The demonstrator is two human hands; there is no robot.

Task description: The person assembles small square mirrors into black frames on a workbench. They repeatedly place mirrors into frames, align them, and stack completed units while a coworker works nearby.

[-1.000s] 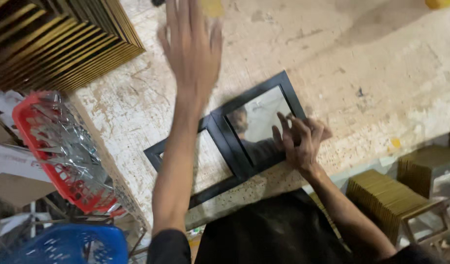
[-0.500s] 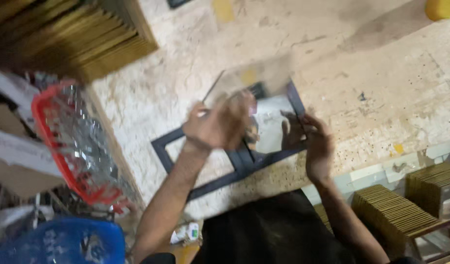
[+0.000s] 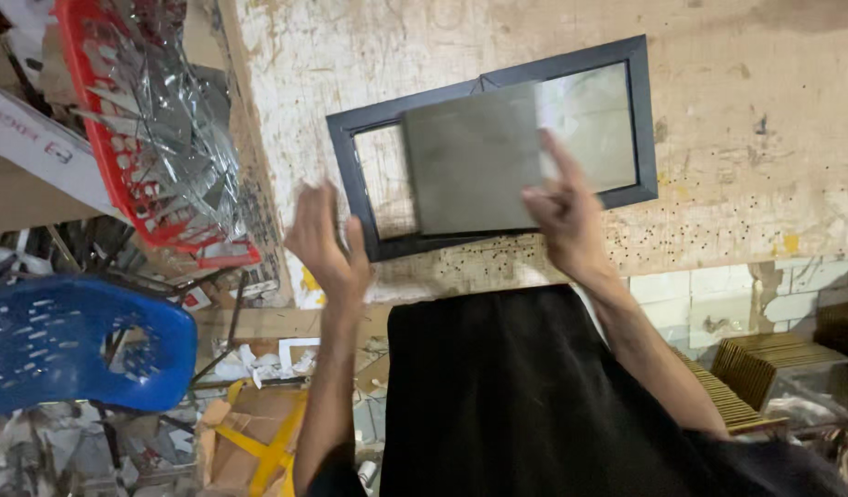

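The right hand grips the right edge of a grey panel, thumb side under and one finger raised along the edge, holding it flat over a black double frame. The left hand is free, fingers spread and relaxed, hovering near the frame's near-left corner without touching it.

The frame lies on a worn, pale bench, its two openings side by side. The panel covers the bar between them, overlapping most of the left opening and part of the right one. It sits slightly askew to the frame, and whether it rests on it or hangs just above cannot be told.

To seat a panel like this well, it likely needs squaring to one opening first, with its edges parallel to the frame's inner rim. Then one long edge goes down and the rest is lowered gently. The free hand looks well placed to steady the frame's left side so it does not slide. If the panel is glass, a light grip by the edges seems wise.

Left of the bench stands a red basket of shiny shards, with a blue chair nearer.
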